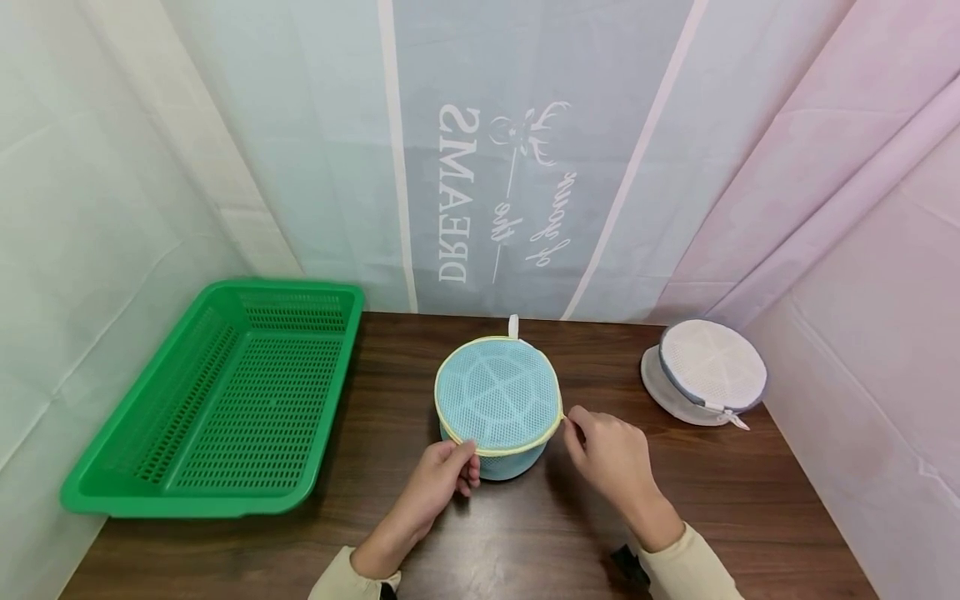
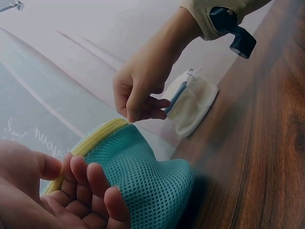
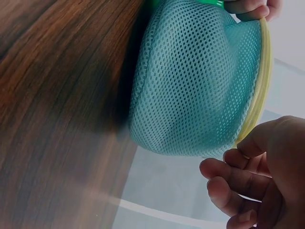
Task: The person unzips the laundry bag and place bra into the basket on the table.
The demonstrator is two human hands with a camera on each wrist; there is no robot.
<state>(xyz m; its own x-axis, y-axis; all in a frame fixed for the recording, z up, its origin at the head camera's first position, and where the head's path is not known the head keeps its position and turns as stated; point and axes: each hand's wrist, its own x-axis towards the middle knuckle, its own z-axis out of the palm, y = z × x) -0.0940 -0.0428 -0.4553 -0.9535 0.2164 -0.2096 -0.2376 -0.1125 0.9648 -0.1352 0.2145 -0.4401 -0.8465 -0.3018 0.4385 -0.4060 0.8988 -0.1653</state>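
Note:
A round light-blue mesh laundry bag (image 1: 498,392) with a yellow zipper edge (image 3: 259,95) stands on the table between both hands. Its flat top faces up, and a white loop (image 1: 513,326) sticks out at the back. At the front left of the rim, my left hand (image 1: 442,477) pinches the yellow edge between thumb and fingers. My right hand (image 1: 617,457) pinches that edge at the right side, thumb against forefinger. In the left wrist view, the mesh wall (image 2: 143,176) sags inward below the zipper.
To the left lies a large green plastic basket (image 1: 180,505) with slotted sides. A white mesh bag (image 1: 712,367) with a grey-blue edge sits at the back right. Printed cloth (image 1: 525,50) hangs behind the dark wooden table (image 1: 510,550), and pale sheets flank it.

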